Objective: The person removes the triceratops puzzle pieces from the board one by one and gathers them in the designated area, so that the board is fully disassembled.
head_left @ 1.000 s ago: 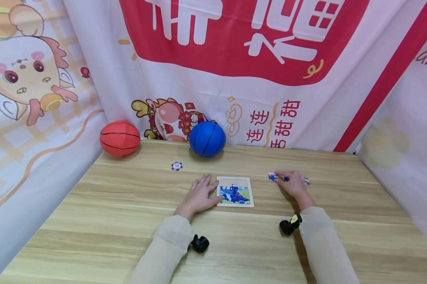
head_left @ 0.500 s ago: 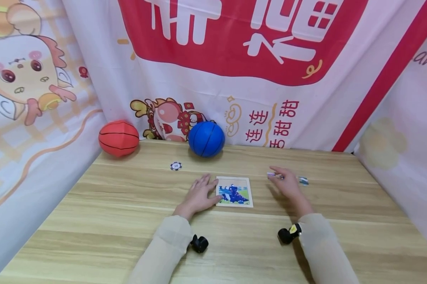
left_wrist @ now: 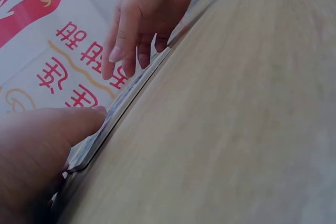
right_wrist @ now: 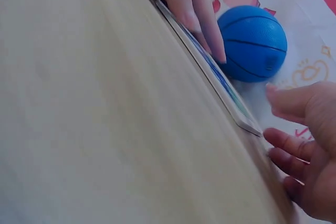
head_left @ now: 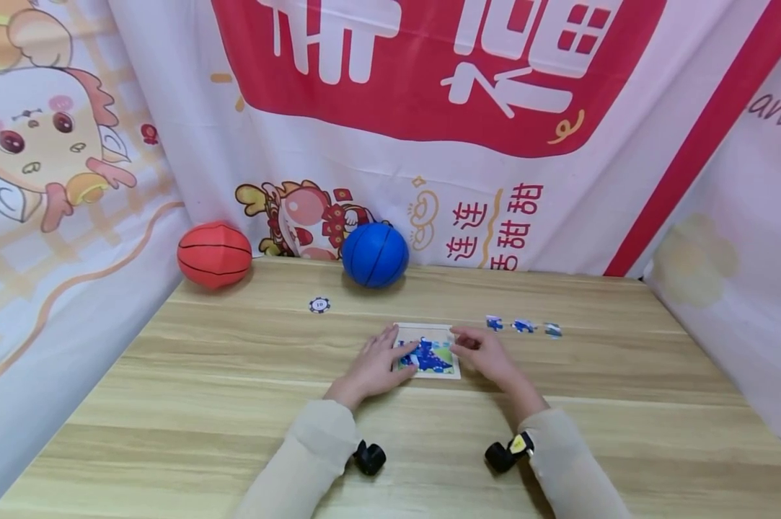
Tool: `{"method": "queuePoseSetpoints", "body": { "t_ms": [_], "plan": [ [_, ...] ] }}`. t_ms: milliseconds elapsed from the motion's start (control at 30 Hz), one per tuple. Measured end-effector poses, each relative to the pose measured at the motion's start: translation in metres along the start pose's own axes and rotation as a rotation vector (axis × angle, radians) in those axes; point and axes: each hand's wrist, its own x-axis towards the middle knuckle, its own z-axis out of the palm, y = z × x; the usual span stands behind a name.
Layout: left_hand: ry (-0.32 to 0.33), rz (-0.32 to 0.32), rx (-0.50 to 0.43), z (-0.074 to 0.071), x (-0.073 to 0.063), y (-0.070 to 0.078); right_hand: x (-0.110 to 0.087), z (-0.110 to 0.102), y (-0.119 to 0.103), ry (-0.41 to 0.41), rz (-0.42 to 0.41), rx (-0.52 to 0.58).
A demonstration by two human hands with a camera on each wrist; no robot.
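A square puzzle tray (head_left: pixel 427 329) lies on the wooden table, holding joined pieces of a blue dinosaur picture (head_left: pixel 435 360). My left hand (head_left: pixel 378 366) rests on the tray's left side, its thumb and a finger reaching over the picture. At the right edge is my right hand (head_left: pixel 487 355), fingers loosely bent. In the right wrist view a gap shows between that hand's thumb and fingers (right_wrist: pixel 289 142), with nothing in it. Right of the tray, three loose jigsaw pieces lie in a row: a left one (head_left: pixel 494 322), a middle one (head_left: pixel 523 326) and a right one (head_left: pixel 552 329).
A blue ball (head_left: pixel 375 254) stands against the printed cloth (head_left: pixel 390 162) at the back. The red ball (head_left: pixel 214 255) sits in the back left corner. Between the tray and the balls lies a round chip marked 10 (head_left: pixel 319 305).
My right hand has moved left from the loose pieces to the tray, leaving three in a spaced row. My left hand has slid slightly right over the picture.
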Motion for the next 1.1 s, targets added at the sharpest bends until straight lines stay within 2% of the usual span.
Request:
{"method": "queuePoseSetpoints", "body": {
  "t_ms": [100, 267, 400, 667, 833, 1100],
  "plan": [
    [0.003, 0.011, 0.014, 0.003, 0.000, -0.002, -0.002, 0.007, 0.000, -0.001, -0.037, -0.070],
    [0.017, 0.029, 0.018, 0.004, 0.000, -0.003, -0.006, 0.013, -0.001, 0.012, 0.025, -0.248],
    [0.020, 0.022, 0.019, 0.006, 0.000, -0.003, -0.007, 0.014, -0.001, 0.008, 0.054, -0.274],
    [0.022, 0.006, 0.023, 0.006, 0.000, -0.001, -0.007, 0.016, -0.002, 0.011, 0.030, -0.300],
    [0.011, 0.000, 0.020, 0.005, 0.000, 0.000, -0.006, 0.019, -0.001, 0.029, 0.043, -0.262],
    [0.009, 0.002, 0.014, 0.004, 0.000, 0.001, -0.003, 0.020, 0.000, 0.036, 0.037, -0.053]
  ]
}}
